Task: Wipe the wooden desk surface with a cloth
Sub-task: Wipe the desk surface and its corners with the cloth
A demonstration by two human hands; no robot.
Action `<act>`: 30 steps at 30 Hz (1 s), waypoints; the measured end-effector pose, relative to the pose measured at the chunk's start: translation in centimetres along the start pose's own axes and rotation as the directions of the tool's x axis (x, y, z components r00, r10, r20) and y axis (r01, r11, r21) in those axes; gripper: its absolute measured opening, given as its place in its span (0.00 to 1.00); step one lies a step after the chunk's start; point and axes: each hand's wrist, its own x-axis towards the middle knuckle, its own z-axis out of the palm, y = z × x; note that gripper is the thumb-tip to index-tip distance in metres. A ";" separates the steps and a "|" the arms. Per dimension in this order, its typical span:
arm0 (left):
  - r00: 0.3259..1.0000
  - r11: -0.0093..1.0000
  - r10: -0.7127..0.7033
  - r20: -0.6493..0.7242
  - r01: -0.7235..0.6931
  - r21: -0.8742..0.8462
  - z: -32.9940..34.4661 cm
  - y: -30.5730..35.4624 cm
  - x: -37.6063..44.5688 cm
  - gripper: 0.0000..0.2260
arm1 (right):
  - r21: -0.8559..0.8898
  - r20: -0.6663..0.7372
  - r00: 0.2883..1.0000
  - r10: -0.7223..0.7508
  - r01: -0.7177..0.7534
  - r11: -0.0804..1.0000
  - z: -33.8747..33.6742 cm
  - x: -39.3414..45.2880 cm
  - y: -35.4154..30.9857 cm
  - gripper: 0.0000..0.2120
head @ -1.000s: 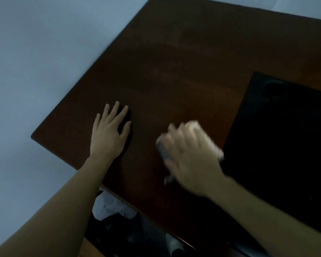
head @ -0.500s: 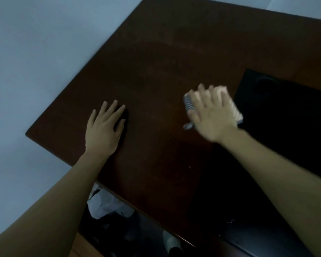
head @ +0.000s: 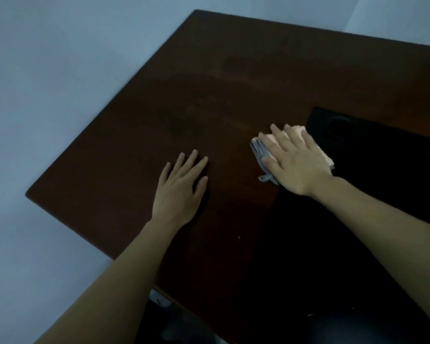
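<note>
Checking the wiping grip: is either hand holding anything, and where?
Nothing is gripped. The right hand presses flat on the cloth's top; the left hand rests on the desk.

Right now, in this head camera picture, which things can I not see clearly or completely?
- Cloth: the right hand pressing on it covers its middle.
- Desk: its right side runs past the picture's edge; the surface under the left hand is covered.
- Black mat: too dark to identify; its round mark is unclear.
- White object below the desk: mostly hidden by the desk edge and the left forearm.
</note>
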 end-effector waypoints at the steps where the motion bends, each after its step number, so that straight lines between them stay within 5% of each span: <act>1: 1.000 1.000 -0.002 -0.011 0.002 0.020 0.2 0.1 0.0 0.23 | 0.016 -0.001 0.998 0.062 -0.062 0.998 -0.1 0.7 -0.4 0.30; 4: 1.000 1.000 -0.007 -0.005 0.007 0.014 0.0 0.0 -0.1 0.23 | 0.056 -0.027 0.997 0.070 -0.068 0.996 0.1 -1.2 -4.4 0.31; 8: 1.000 0.999 -0.022 -0.005 0.022 0.027 -0.1 0.4 -0.1 0.23 | 0.041 -0.039 0.966 -0.257 0.258 0.965 2.6 -10.9 -9.4 0.31; 12: 1.000 1.000 -0.026 -0.014 0.026 0.016 -0.1 0.2 -0.2 0.23 | 0.010 0.015 0.876 -0.481 0.481 0.876 3.9 -13.7 -6.5 0.29; 14: 1.000 1.000 -0.021 -0.021 0.021 0.010 0.2 0.2 -0.2 0.23 | 0.018 0.055 0.881 -0.470 0.470 0.883 3.2 -11.3 -4.2 0.30; 18: 0.999 1.000 -0.027 -0.039 0.028 0.004 0.3 0.2 -0.2 0.23 | 0.023 -0.026 0.987 -0.160 0.161 0.987 1.3 -5.4 -1.3 0.33; 22: 0.999 1.000 -0.026 -0.040 0.027 0.014 0.3 0.2 -0.2 0.23 | 0.074 -0.036 0.995 0.089 -0.086 0.994 0.7 -2.8 -3.1 0.30; 24: 0.999 0.999 -0.035 -0.033 0.036 0.021 0.2 0.4 -0.2 0.23 | 0.095 -0.032 0.997 0.069 -0.066 0.993 0.9 -4.5 -5.5 0.30; 30: 0.999 0.997 -0.046 -0.022 0.048 0.058 0.2 0.6 -0.3 0.24 | 0.113 -0.049 0.948 -0.315 0.318 0.941 4.4 -17.9 -8.3 0.28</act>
